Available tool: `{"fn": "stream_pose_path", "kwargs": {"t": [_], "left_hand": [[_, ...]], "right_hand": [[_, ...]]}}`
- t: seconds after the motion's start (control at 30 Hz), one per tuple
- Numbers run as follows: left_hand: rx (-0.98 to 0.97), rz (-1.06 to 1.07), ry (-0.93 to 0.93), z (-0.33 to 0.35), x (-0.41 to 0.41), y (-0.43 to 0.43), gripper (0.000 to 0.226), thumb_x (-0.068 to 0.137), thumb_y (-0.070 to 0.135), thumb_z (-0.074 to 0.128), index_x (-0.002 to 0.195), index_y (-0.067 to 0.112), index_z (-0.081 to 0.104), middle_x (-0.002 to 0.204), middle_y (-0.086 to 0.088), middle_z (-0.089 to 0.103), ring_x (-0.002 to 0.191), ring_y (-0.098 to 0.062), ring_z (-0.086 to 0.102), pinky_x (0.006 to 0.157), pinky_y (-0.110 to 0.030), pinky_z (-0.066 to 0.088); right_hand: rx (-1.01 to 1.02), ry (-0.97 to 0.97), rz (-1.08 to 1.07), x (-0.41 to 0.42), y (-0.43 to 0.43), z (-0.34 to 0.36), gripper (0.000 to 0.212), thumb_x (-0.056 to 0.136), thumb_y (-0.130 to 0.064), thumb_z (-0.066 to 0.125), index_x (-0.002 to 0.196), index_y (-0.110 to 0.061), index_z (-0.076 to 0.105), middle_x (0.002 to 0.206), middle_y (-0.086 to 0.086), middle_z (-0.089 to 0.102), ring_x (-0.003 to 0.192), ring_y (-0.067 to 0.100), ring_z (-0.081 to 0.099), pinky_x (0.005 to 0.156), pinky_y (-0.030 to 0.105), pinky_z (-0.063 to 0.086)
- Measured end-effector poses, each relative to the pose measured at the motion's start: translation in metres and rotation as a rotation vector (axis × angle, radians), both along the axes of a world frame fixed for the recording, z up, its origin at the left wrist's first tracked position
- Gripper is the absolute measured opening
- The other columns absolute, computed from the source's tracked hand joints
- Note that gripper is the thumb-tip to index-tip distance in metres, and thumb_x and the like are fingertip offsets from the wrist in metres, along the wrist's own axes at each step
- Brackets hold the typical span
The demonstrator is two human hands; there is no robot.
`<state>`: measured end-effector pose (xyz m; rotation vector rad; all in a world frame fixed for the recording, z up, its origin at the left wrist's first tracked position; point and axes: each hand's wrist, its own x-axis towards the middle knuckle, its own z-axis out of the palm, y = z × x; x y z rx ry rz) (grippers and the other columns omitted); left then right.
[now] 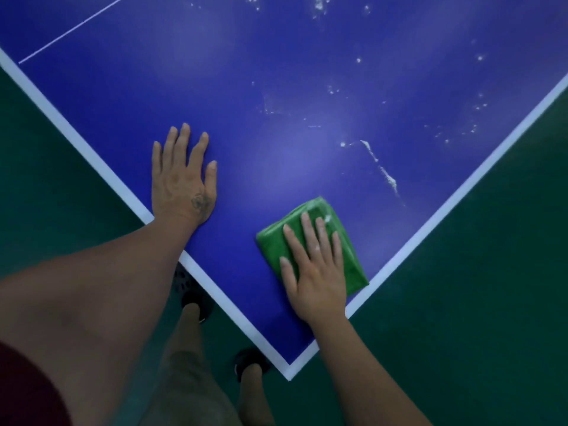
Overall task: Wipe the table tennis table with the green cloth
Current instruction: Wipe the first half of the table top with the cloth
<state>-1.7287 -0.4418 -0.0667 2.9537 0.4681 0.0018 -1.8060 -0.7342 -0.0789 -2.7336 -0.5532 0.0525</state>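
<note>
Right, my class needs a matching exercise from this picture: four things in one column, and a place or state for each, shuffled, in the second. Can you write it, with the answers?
Column A
1. left hand
2. right hand
3. green cloth
4. white streak

Column B
a. folded, near a corner of the table tennis table
b. flat on the bare blue surface
c. pressing on the cloth, fingers straight
d. beyond the cloth, not yet wiped

Pairs: 1-b; 2-c; 3-a; 4-d

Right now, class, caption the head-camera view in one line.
Right hand presses a folded green cloth near a corner of the blue table tennis table, left hand flat alongside, white residue ahead.
</note>
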Motion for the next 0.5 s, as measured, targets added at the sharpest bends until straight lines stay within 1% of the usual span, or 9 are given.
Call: {"fn": "stream_pose_path", "kwargs": {"t": [0.07,0.17,0.2,0.27,0.33,0.5], "left_hand": [[-0.005,0.086,0.0,0.0,0.0,-0.01,0.059,0.117,0.043,0.027,0.172,0.023,0.027,0.181,-0.006,0.014,0.168,-0.027,0.007,0.136,-0.055,0.007],[-0.056,0.378,0.028,0.003,0.006,-0.063,0.064,0.115,0.047,0.021,0.174,0.023,0.018,0.182,-0.007,0.005,0.169,-0.03,0.0,0.135,-0.056,0.002],[-0.069,0.427,0.033,0.002,0.006,-0.083,0.068,0.114,0.051,0.02,0.174,0.02,0.015,0.182,-0.009,0.002,0.168,-0.032,-0.001,0.135,-0.057,0.001],[-0.042,0.426,0.038,-0.006,0.004,-0.109,0.075,0.113,0.058,0.02,0.174,0.016,0.012,0.182,-0.014,0.001,0.168,-0.034,-0.001,0.135,-0.059,0.002],[-0.003,0.43,0.035,-0.015,0.005,-0.11,0.078,0.111,0.062,0.021,0.174,0.015,0.012,0.182,-0.015,0.002,0.168,-0.036,0.0,0.135,-0.06,0.004],[0.045,0.448,0.053,-0.02,0.009,-0.109,0.079,0.11,0.063,0.022,0.173,0.016,0.013,0.181,-0.014,0.004,0.168,-0.036,0.001,0.134,-0.061,0.008]], "right_hand": [[0.012,0.025,0.073,-0.003,-0.024,0.0,0.057,0.114,-0.049,0.044,0.168,-0.031,0.041,0.182,-0.003,0.019,0.169,0.028,0.014,0.135,0.058,0.017],[0.025,0.02,0.139,0.022,-0.055,-0.001,0.057,0.112,-0.05,0.047,0.166,-0.032,0.044,0.18,-0.005,0.023,0.168,0.027,0.018,0.134,0.058,0.019],[0.021,0.015,0.145,0.033,-0.064,-0.002,0.057,0.112,-0.049,0.048,0.166,-0.032,0.044,0.18,-0.006,0.023,0.168,0.027,0.018,0.134,0.058,0.019],[0.012,0.003,0.153,0.058,-0.08,-0.002,0.058,0.111,-0.048,0.05,0.166,-0.032,0.044,0.18,-0.006,0.023,0.168,0.027,0.018,0.134,0.058,0.018],[0.004,-0.012,0.179,0.085,-0.091,-0.003,0.058,0.109,-0.046,0.053,0.165,-0.031,0.046,0.18,-0.006,0.024,0.168,0.027,0.018,0.135,0.057,0.017],[-0.019,-0.038,0.289,0.143,-0.103,0.0,0.057,0.109,-0.043,0.055,0.163,-0.028,0.049,0.179,-0.002,0.028,0.168,0.028,0.019,0.134,0.057,0.019]]}}
